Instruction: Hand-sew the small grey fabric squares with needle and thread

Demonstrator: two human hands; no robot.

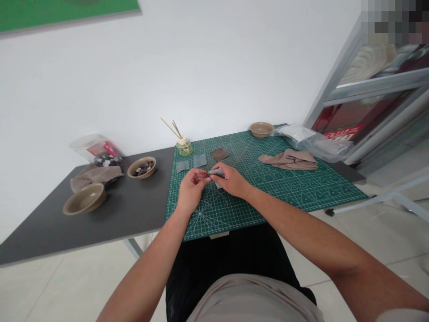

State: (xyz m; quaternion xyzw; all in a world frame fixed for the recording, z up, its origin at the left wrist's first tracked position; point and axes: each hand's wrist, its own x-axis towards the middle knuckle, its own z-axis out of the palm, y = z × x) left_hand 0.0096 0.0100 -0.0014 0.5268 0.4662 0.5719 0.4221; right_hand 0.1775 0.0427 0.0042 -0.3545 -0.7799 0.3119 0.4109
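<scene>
One grey piece (218,171) pinched: left hand (191,188), right hand (235,181) | reed diffuser (184,147) beyond | bowl (142,173) leftward

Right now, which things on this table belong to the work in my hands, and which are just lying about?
Seemingly part of the work:
grey piece between your left hand and right hand
green mat beneath
grey squares and brown square beyond

Probably just lying about:
reed diffuser
plastic bag
bowl beside the bag

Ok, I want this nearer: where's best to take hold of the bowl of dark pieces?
Likely the rim of the bowl, on its right, coming from the mat: the cloth and nearer bowl lie left, and it stands upright, holding loose pieces.
</scene>
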